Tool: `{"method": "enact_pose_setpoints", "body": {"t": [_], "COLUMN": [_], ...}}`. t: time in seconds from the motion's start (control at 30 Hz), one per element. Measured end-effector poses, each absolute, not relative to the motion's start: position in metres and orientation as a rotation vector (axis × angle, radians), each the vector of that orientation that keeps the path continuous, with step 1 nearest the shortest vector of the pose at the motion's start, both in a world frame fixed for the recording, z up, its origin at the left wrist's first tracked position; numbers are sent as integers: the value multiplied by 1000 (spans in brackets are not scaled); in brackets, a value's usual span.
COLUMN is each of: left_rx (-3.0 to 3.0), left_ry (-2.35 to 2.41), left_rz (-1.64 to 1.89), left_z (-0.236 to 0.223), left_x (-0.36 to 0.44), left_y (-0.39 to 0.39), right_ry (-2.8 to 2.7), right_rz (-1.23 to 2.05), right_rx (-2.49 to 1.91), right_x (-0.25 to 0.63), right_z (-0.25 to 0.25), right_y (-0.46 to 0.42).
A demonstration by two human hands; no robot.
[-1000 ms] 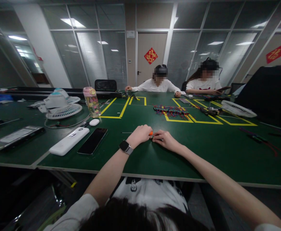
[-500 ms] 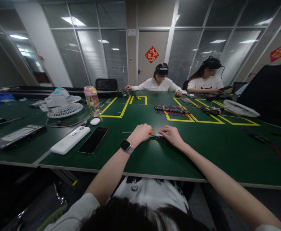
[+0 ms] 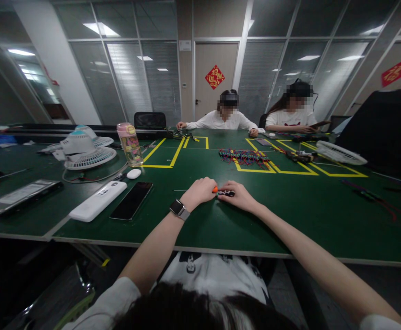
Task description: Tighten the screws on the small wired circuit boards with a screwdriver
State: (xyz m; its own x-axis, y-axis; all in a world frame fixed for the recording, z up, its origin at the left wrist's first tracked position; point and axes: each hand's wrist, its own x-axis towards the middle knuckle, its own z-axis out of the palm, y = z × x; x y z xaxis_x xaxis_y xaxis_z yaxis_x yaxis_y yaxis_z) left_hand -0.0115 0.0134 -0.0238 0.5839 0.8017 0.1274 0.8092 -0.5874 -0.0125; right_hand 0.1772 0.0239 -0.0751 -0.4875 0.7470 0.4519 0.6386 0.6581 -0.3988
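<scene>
My left hand (image 3: 201, 190), with a watch (image 3: 178, 208) on its wrist, is closed around an orange-handled screwdriver (image 3: 215, 189). The thin shaft sticks out to the left, and the handle end shows beside the thumb. Close against it, my right hand (image 3: 240, 196) has its fingers curled on a small dark strip (image 3: 225, 193) with light spots and a bit of green. The fingertips of both hands nearly meet there, low over the green table (image 3: 200, 229). Fingers cover part of the strip, so its exact kind cannot be made out.
Left of my hands lie a black phone (image 3: 132, 200), a white power bank (image 3: 98, 200) and a bottle (image 3: 130, 145). Beyond them stands a white fan (image 3: 89, 151). Wired circuit boards (image 3: 244, 157) lie ahead by yellow tape. Two people sit across the table.
My right hand has moved left and closed in beside my left hand; more of the dark strip now shows. My left hand keeps hold of the screwdriver. The view has shifted slightly.
</scene>
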Motion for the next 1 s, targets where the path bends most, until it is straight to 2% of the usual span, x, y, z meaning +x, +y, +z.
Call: {"method": "enact_pose_setpoints", "body": {"t": [0.13,0.7,1.0], "left_rx": [-2728,-2693,-2762], "left_ry": [-1363,-1229,-1372], "left_rz": [-160,-119,-168], "left_z": [-25,-22,-23], "left_x": [-11,-3,-19], "left_y": [14,1,19], "right_ry": [-2290,-2391,-2282], "right_rz": [292,148,266], "right_rx": [-1040,-1041,-1093], "right_x": [171,167,168], "right_z": [-83,-74,-77], "right_y": [25,18,19]}}
